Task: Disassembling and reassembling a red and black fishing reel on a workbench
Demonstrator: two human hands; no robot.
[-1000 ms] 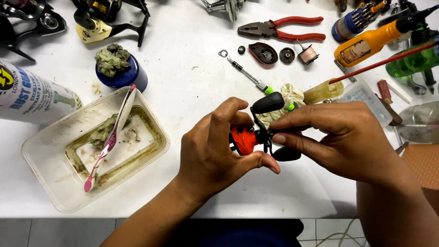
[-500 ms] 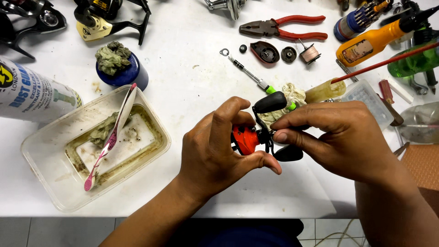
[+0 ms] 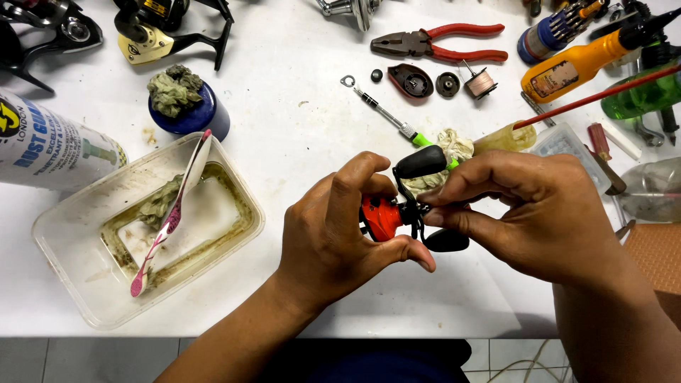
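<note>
White table [image 3: 298,128] surface is carrying a scatter of tools and reel parts, and near its front edge both hands are working over a small orange fishing reel [image 3: 381,216]. Left hand [image 3: 333,237] is cupping the reel body, its fingers curled around it with the thumb and forefinger pinching the orange side. Right hand [image 3: 528,213] is gripping the reel's crank from the other side, its fingers pressed onto the arm between the 2 black handle knobs [image 3: 422,162]. Compared with 1 second ago, almost nothing is shifting: both hands are keeping the same grip and the reel is sitting in the same spot above the table, so the work appears to be a slow, fine adjustment at the handle rather than a new step. Left of the hands, a clear plastic tub [image 3: 64,241] with grimy residue is holding a pink toothbrush [image 3: 170,220], leaning on its rim. Behind it a blue cup [image 3: 191,117] stuffed with a dirty rag is standing beside a white spray can [image 3: 50,142]. Further back, red-handled pliers [image 3: 440,42], a small screwdriver [image 3: 379,110] and an orange bottle [image 3: 574,67] are lying well apart from the hands.
</note>
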